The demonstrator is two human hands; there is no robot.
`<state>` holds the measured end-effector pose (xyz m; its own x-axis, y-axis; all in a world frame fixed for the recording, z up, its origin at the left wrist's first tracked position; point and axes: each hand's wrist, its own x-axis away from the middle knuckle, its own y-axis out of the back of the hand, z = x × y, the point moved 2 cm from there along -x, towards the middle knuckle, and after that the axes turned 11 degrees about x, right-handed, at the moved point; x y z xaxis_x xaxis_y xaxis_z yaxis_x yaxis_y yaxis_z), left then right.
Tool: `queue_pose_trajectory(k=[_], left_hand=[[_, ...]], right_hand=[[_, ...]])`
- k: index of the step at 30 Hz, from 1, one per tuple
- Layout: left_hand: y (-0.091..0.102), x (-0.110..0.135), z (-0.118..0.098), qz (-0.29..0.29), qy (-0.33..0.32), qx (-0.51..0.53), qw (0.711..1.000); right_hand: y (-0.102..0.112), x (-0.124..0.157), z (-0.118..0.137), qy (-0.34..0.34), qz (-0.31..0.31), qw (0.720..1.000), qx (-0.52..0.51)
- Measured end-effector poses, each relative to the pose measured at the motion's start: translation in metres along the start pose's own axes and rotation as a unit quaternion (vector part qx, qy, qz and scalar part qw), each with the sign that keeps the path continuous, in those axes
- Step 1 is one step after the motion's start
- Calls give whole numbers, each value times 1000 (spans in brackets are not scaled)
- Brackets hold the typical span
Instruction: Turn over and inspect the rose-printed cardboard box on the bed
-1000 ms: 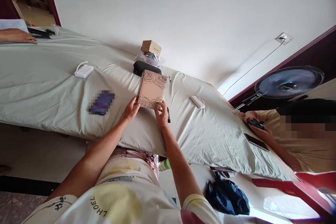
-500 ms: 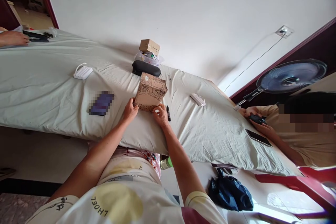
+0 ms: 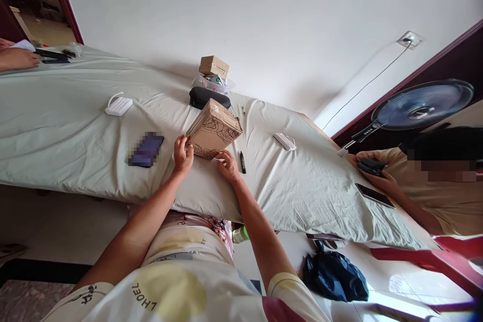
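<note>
A brown cardboard box [image 3: 219,136] with black scribbled loops on its faces rests on the cloth-covered table, turned at an angle. My left hand [image 3: 183,156] has its fingers curled against the box's left near corner, thumb in front. At the near right edge, my right hand [image 3: 228,165] holds the box between thumb and bent fingers; the exact contact is small in view. A black marker [image 3: 242,162] lies just right of my right hand. Behind the box sits a black oblong case [image 3: 199,97].
A phone [image 3: 146,150] lies to the left, with a white strapped device [image 3: 119,105] beyond it and another [image 3: 285,141] to the right. A small carton [image 3: 213,66] tops a plastic tub [image 3: 209,83] by the wall. A co-worker's hands [image 3: 373,166] hold a dark object; another person's hand [image 3: 18,59] is far left.
The box has turned on the table, its left side now showing more. My left hand has shifted slightly left and up, while my right hand has slid a little left, away from the marker.
</note>
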<state>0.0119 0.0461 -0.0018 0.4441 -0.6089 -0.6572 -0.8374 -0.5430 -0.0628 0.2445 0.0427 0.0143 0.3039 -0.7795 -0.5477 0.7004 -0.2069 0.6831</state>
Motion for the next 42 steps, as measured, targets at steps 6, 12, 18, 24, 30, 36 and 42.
queue_pose_trajectory(k=[6,12,18,24,30,36,42], left_hand=[[-1,-1,-1,-15,-20,6,1000],[-2,3,-11,0,6,32,999],[-3,3,-13,40,28,17,999],[-3,3,-13,55,21,14,998],[-4,5,-15,74,11,32,997],[-16,11,-5,111,110,125,980],[-16,13,3,100,116,113,982]], right_hand=[[21,-1,-14,-118,-176,977,-20],[35,0,-13,-115,-226,964,-84],[43,-4,-14,-115,-229,966,-33],[47,-9,-20,-104,-214,971,-22],[56,-15,-18,-100,-219,970,-25],[58,-10,-24,-141,-228,962,-50],[42,-2,-31,-201,-161,965,-42]])
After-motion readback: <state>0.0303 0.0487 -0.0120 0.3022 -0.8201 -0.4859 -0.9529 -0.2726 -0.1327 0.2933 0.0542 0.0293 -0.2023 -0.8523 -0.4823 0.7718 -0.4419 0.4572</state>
